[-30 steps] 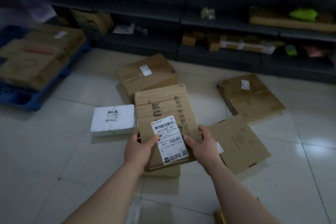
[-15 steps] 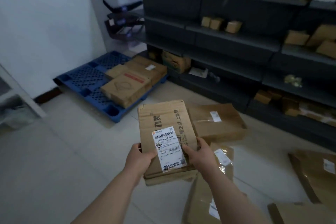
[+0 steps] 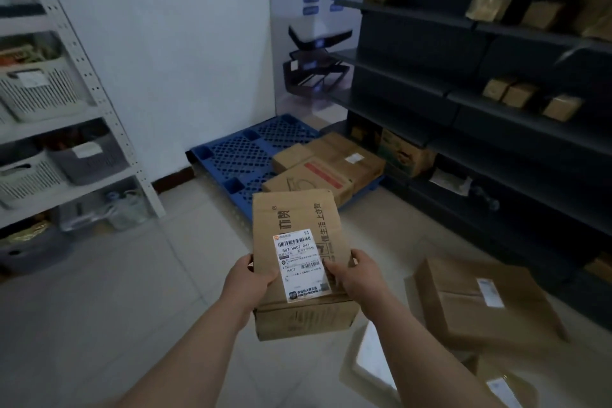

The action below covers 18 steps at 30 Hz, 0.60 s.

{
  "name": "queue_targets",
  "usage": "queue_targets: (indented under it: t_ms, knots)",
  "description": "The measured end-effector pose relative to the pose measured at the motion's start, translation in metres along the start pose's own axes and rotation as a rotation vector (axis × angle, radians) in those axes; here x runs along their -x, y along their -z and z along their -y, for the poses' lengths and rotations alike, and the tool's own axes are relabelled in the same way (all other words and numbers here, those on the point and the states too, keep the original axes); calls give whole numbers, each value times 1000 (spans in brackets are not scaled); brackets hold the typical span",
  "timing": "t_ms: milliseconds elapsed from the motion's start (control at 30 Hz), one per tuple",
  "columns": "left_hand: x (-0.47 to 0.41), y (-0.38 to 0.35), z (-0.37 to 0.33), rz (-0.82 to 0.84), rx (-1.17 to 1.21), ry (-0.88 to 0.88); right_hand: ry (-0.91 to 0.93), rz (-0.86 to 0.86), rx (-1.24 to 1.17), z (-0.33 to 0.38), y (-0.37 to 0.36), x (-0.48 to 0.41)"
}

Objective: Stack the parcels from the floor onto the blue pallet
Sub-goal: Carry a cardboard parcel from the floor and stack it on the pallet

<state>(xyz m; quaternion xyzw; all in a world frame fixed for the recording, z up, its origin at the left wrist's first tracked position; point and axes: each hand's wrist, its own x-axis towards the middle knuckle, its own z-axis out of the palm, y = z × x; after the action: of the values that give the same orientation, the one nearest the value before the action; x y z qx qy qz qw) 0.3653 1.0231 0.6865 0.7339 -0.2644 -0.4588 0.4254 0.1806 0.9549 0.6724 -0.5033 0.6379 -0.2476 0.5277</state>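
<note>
The white shipping label (image 3: 303, 267) on the held parcel (image 3: 294, 219) carries barcodes and reads "507-H407 041", with "H407" again lower down. The smaller print is too fine to make out. Large Chinese characters run across the brown cardboard beside it.

The left hand (image 3: 246, 281) grips the parcel's left edge, thumb on top by the label and fingers curled under, mostly out of sight. The right hand (image 3: 356, 275) grips the right edge the same way, its thumb on the label's right side.

The parcel is held flat above the tiled floor (image 3: 99, 308), short of the blue pallet (image 3: 238, 156). The pallet lies by the wall ahead with brown stacked parcels (image 3: 334, 156) on its right part, one bearing a red strip (image 3: 326, 172). Another labelled floor parcel (image 3: 463, 315) lies to the right.
</note>
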Motion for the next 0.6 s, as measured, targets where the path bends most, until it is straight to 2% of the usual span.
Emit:
queue_targets:
  t_ms: [367, 600]
  knots:
    - [-208, 59, -99, -145, -56, 24, -56, 159, 15, 124, -92, -196]
    - [-343, 112, -129, -142, -69, 78, -92, 186, 34, 183, -175, -306]
